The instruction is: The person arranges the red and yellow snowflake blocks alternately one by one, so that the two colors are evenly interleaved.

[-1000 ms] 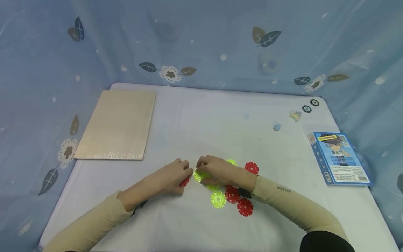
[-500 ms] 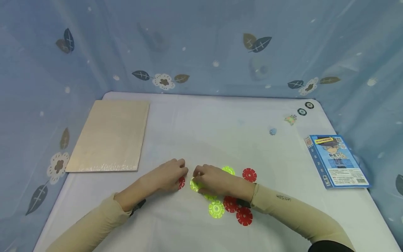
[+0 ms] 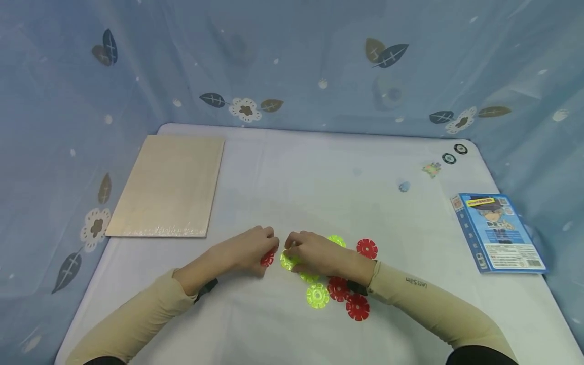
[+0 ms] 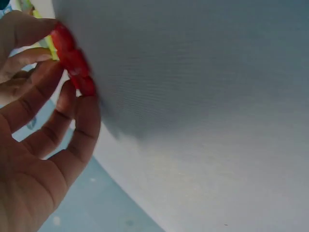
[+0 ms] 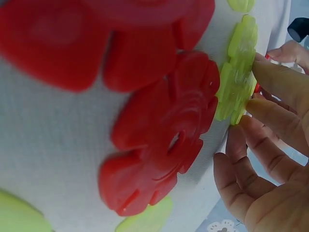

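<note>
My left hand (image 3: 251, 247) pinches a red flower-shaped plastic disc (image 3: 267, 258), seen nearly edge-on in the left wrist view as a red notched piece (image 4: 73, 60) between thumb and fingertips. Just to the right, my right hand (image 3: 317, 252) pinches a yellow-green disc (image 3: 287, 260) of the same kind. The right wrist view has the fingertips at the edge of this yellow-green disc (image 5: 237, 72). A narrow gap separates the two held discs in the head view. More yellow-green discs (image 3: 317, 295) lie around the right hand, one partly hidden under it.
Several red discs (image 3: 358, 306) lie beside and below the right wrist. A beige square board (image 3: 169, 187) is at the left. On the right are a blue box (image 3: 501, 233), two black rings (image 3: 449, 158), a small colourful piece (image 3: 431, 170) and a small blue piece (image 3: 404, 186).
The head view shifts and swings back. Both hands keep their discs and stay close together, with little visible movement between them.
</note>
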`<action>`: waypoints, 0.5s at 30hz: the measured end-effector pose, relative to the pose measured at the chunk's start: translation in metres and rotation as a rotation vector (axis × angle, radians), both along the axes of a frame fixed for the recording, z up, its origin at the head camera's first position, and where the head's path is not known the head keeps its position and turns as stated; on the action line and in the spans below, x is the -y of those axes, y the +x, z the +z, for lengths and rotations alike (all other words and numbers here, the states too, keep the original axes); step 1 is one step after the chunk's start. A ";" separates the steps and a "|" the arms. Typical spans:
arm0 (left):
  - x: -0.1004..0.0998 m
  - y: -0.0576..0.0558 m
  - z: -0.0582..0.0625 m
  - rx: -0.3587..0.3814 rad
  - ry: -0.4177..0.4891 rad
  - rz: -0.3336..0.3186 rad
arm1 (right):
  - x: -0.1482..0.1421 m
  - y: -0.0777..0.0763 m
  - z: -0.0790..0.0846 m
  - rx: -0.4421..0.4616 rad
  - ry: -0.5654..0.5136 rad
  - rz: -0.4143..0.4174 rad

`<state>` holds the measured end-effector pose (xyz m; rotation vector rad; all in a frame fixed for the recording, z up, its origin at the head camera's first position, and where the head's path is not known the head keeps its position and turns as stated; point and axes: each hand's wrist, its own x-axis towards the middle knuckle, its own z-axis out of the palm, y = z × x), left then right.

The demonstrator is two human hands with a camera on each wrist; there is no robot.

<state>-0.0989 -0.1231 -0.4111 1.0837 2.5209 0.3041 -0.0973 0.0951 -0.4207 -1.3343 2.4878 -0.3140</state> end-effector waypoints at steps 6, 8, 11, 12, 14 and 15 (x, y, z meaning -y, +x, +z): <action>0.001 -0.005 0.005 -0.051 0.001 0.012 | -0.002 0.000 0.001 0.023 0.003 -0.028; 0.002 -0.011 0.008 -0.054 0.006 0.038 | -0.002 0.000 0.001 0.031 0.004 -0.032; 0.006 -0.025 0.011 -0.073 -0.005 0.087 | -0.002 -0.001 0.002 0.028 0.008 -0.018; 0.008 -0.031 0.011 -0.082 -0.007 0.104 | -0.002 -0.002 0.001 0.019 0.008 -0.004; 0.011 -0.042 0.010 -0.104 -0.013 0.137 | -0.001 -0.003 0.001 -0.005 0.010 0.026; 0.012 -0.048 0.009 -0.113 -0.015 0.150 | 0.000 -0.003 0.002 -0.018 0.010 0.041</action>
